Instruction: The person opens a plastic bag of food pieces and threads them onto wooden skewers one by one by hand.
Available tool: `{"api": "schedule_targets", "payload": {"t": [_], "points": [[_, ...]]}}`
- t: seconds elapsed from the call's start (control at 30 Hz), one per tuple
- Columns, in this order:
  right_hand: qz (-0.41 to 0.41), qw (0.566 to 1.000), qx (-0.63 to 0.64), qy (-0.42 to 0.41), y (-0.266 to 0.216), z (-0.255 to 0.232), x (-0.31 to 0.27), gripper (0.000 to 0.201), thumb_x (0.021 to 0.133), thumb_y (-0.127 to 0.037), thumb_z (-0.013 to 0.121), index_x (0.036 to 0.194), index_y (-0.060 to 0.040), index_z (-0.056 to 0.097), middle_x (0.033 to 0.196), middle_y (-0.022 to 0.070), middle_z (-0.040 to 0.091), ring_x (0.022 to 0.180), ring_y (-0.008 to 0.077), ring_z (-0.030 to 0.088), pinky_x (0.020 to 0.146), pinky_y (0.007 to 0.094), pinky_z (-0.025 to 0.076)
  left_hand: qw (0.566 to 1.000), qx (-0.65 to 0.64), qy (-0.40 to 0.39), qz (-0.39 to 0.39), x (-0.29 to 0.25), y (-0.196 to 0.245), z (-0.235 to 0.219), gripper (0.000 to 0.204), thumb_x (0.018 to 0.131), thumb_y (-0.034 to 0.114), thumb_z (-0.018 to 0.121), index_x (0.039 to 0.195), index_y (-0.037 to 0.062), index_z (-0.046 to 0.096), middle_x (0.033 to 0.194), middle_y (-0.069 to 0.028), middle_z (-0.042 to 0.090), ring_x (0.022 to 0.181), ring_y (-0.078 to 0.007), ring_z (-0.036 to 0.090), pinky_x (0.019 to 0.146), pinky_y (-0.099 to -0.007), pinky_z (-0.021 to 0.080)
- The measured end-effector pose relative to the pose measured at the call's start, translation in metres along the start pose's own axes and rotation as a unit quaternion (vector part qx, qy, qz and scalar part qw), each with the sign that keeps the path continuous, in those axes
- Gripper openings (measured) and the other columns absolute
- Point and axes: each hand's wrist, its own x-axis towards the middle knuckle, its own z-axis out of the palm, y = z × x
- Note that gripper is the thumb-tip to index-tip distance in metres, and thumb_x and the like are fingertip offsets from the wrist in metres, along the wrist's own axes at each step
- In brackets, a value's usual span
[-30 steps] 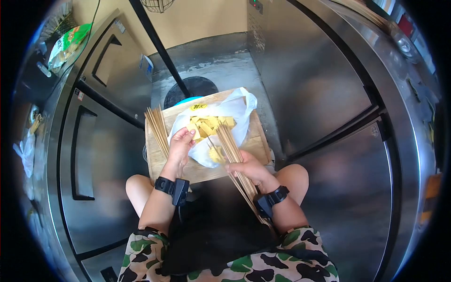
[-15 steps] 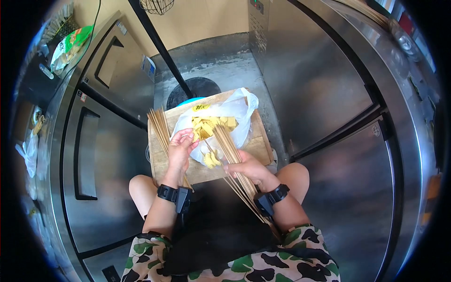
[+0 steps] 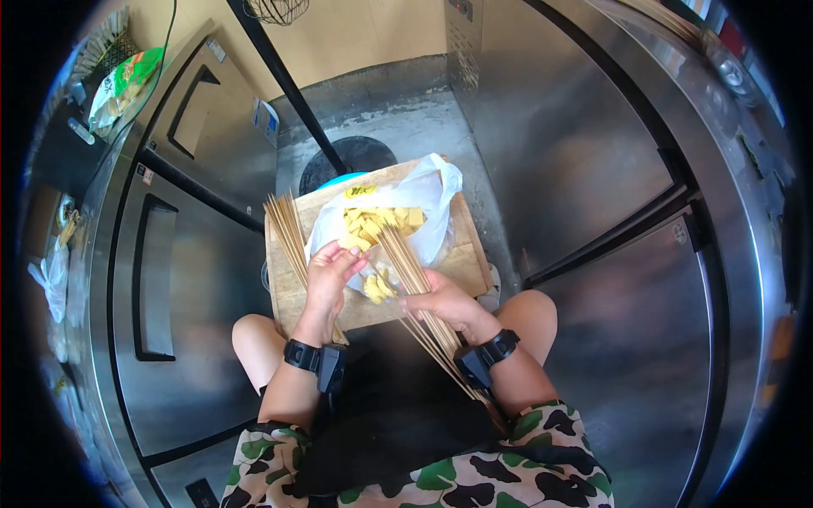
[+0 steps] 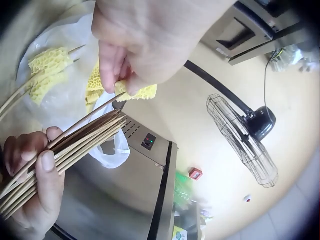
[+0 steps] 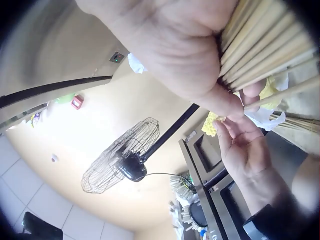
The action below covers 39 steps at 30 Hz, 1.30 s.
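Observation:
My left hand (image 3: 329, 275) pinches a small piece of yellow honeycomb tripe (image 4: 145, 92) between thumb and fingers. The point of one bamboo skewer (image 4: 95, 111) meets the piece. A thick bundle of bamboo skewers (image 3: 408, 258) lies in my right hand (image 3: 445, 300), gripped by curled fingers with the thumb across it. Two of the right hand's skewers carry threaded tripe (image 4: 50, 65), with points sticking out beyond it. Loose tripe pieces (image 3: 411, 218) are heaped on a white plastic bag (image 3: 440, 182), just beyond both hands.
The bag is spread over a wooden board (image 3: 464, 254) in front of my knees. More skewers (image 3: 288, 229) lie along its left side. Steel refrigerator doors stand close on the left (image 3: 195, 279) and right (image 3: 593, 127). A black fan pole (image 3: 279, 76) rises behind the board.
My left hand has brought the tripe piece slightly down and right, onto the skewer's point. The right hand's bundle has shifted a little left at its tips.

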Motion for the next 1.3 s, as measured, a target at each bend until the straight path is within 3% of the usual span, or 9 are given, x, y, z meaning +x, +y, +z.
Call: {"api": "schedule_targets", "payload": {"t": [0.2, 0.5, 0.8, 0.93, 1.03, 1.1, 1.17, 1.2, 1.3], "points": [[-0.006, 1.000, -0.019, 0.021, 0.007, -0.004, 0.005, 0.030, 0.077, 0.000, 0.063, 0.105, -0.0021, 0.051, 0.078, 0.0006, 0.054, 0.062, 0.0062, 0.052, 0.051, 0.0198, 0.043, 0.989, 0.131, -0.058, 0.045, -0.013, -0.009, 0.004, 0.018, 0.086, 0.008, 0.060, 0.102, -0.0002, 0.059, 0.090, -0.0081, 0.066, 0.082, -0.0148, 0.064, 0.071, -0.0244, 0.052], [-0.011, 0.999, -0.045, 0.012, -0.005, 0.010, -0.002, 0.025, 0.079, -0.002, 0.061, 0.101, -0.0035, 0.050, 0.078, 0.0009, 0.053, 0.058, 0.0068, 0.050, 0.051, 0.0200, 0.041, 0.987, 0.119, 0.050, 0.096, -0.009, -0.002, 0.020, 0.012, 0.091, 0.014, 0.055, 0.099, 0.0060, 0.061, 0.069, -0.0009, 0.060, 0.055, -0.0052, 0.052, 0.051, -0.0193, 0.045], [-0.020, 0.997, -0.068, 0.009, 0.004, 0.001, -0.002, 0.030, 0.078, -0.001, 0.061, 0.106, -0.0032, 0.050, 0.080, 0.0004, 0.053, 0.059, 0.0058, 0.050, 0.053, 0.0196, 0.042, 0.994, 0.011, 0.049, -0.099, -0.003, -0.010, 0.017, 0.016, 0.087, 0.021, 0.063, 0.090, 0.0051, 0.064, 0.072, 0.0001, 0.061, 0.054, -0.0056, 0.051, 0.049, -0.0183, 0.043], [-0.033, 0.994, -0.061, 0.086, 0.002, 0.000, -0.001, 0.032, 0.078, -0.002, 0.061, 0.108, -0.0024, 0.049, 0.079, 0.0003, 0.053, 0.059, 0.0061, 0.050, 0.053, 0.0201, 0.042, 0.988, 0.059, -0.001, -0.144, -0.010, -0.022, 0.034, 0.017, 0.088, 0.020, 0.061, 0.090, 0.0034, 0.063, 0.077, -0.0009, 0.062, 0.060, -0.0065, 0.054, 0.055, -0.0195, 0.047], [-0.029, 0.991, -0.065, 0.112, -0.003, -0.003, -0.002, 0.033, 0.078, -0.002, 0.060, 0.109, -0.0019, 0.049, 0.078, 0.0004, 0.053, 0.060, 0.0064, 0.051, 0.053, 0.0206, 0.042, 0.991, 0.130, -0.018, -0.012, 0.020, -0.024, 0.020, 0.018, 0.091, 0.018, 0.057, 0.091, 0.0017, 0.063, 0.079, -0.0017, 0.062, 0.063, -0.0062, 0.055, 0.057, -0.0194, 0.048], [-0.018, 0.987, -0.071, 0.144, 0.005, -0.006, 0.000, 0.034, 0.079, -0.002, 0.059, 0.112, -0.0014, 0.048, 0.078, 0.0007, 0.053, 0.060, 0.0066, 0.051, 0.053, 0.0209, 0.042, 0.918, 0.362, 0.001, 0.163, 0.036, -0.017, 0.015, 0.016, 0.084, 0.003, 0.055, 0.098, 0.0052, 0.063, 0.086, -0.0063, 0.064, 0.075, -0.0177, 0.060, 0.067, -0.0273, 0.050], [-0.036, 0.990, -0.050, 0.124, 0.003, -0.004, -0.004, 0.038, 0.080, -0.002, 0.057, 0.116, -0.0012, 0.047, 0.079, 0.0011, 0.054, 0.060, 0.0067, 0.052, 0.053, 0.0209, 0.043, 0.723, 0.599, -0.042, 0.342, 0.060, -0.020, -0.003, 0.029, 0.076, -0.004, 0.055, 0.101, 0.0084, 0.063, 0.090, -0.0085, 0.065, 0.083, -0.0251, 0.061, 0.074, -0.0318, 0.050], [-0.045, 0.992, -0.039, 0.113, 0.001, -0.004, -0.004, 0.039, 0.080, -0.002, 0.057, 0.118, -0.0012, 0.047, 0.080, 0.0013, 0.055, 0.060, 0.0067, 0.052, 0.053, 0.0209, 0.043, 0.716, 0.616, -0.071, 0.320, 0.062, -0.022, -0.003, 0.035, 0.069, -0.004, 0.055, 0.099, 0.0112, 0.064, 0.101, -0.0102, 0.063, 0.092, -0.0312, 0.057, 0.082, -0.0353, 0.047], [-0.034, 0.996, 0.016, 0.077, 0.001, -0.015, -0.006, 0.043, 0.080, -0.002, 0.055, 0.121, -0.0008, 0.046, 0.083, 0.0022, 0.056, 0.062, 0.0072, 0.053, 0.055, 0.0214, 0.045, 0.672, 0.674, -0.082, 0.295, 0.061, -0.021, 0.010, 0.025, 0.073, 0.000, 0.055, 0.094, 0.0074, 0.065, 0.101, -0.0106, 0.062, 0.092, -0.0307, 0.057, 0.081, -0.0360, 0.047]]}}
